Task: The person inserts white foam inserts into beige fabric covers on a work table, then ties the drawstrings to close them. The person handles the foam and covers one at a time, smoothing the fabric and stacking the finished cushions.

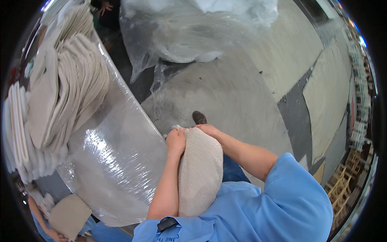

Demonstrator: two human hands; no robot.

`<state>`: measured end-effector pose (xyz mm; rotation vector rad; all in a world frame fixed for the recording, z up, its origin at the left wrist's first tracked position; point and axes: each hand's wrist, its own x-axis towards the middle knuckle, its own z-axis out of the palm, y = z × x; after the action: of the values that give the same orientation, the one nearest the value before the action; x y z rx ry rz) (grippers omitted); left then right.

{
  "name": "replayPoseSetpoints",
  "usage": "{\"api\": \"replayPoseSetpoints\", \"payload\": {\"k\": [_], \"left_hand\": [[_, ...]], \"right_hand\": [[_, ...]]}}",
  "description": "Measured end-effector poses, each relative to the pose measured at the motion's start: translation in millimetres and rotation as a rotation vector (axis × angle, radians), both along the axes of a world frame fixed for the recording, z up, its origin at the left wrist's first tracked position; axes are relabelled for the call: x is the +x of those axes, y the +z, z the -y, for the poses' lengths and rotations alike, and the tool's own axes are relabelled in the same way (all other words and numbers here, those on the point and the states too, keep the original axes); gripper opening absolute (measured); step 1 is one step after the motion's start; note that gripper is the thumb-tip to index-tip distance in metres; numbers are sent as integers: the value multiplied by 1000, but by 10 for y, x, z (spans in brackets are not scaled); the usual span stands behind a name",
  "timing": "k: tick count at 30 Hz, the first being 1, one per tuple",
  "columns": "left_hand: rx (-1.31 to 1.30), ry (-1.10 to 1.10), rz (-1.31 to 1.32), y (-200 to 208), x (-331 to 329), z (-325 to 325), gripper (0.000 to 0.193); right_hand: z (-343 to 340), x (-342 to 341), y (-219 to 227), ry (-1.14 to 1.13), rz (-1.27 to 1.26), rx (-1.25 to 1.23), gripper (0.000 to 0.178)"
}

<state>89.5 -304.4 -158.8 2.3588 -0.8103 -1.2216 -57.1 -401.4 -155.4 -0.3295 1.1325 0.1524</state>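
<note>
Left hand (pixel 176 141) and right hand (pixel 208 130) are pinching the far end of the beige cushion (pixel 200 173), fingers curled, right fingertips hidden. It is extending from both toward the blue shirt (pixel 258 205), probably handling soft, light; edges offering best hold.

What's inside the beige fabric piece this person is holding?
White material shows at the far end of the beige fabric piece, between the left hand and right hand. The fabric covers its interior, so any filling cannot be seen.
</note>
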Motion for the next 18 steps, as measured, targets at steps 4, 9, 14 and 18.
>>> {"api": "replayPoseSetpoints", "payload": {"k": [4,9,14,18], "left_hand": [[-148,29,-41,-116,67,-147,42],[-107,-118,-32,320,138,-160,42],[-86,-261,220,423,61,-205,36],[-409,-273,354,338,-48,-254,31]], "right_hand": [[-287,-193,266,-264,81,-48,25],[-1111,-482,301,-405,94,42,43],[-1365,-175,187,-663,100,-96,56],[-1529,-81,-191,-489,-40,-305,56]]}}
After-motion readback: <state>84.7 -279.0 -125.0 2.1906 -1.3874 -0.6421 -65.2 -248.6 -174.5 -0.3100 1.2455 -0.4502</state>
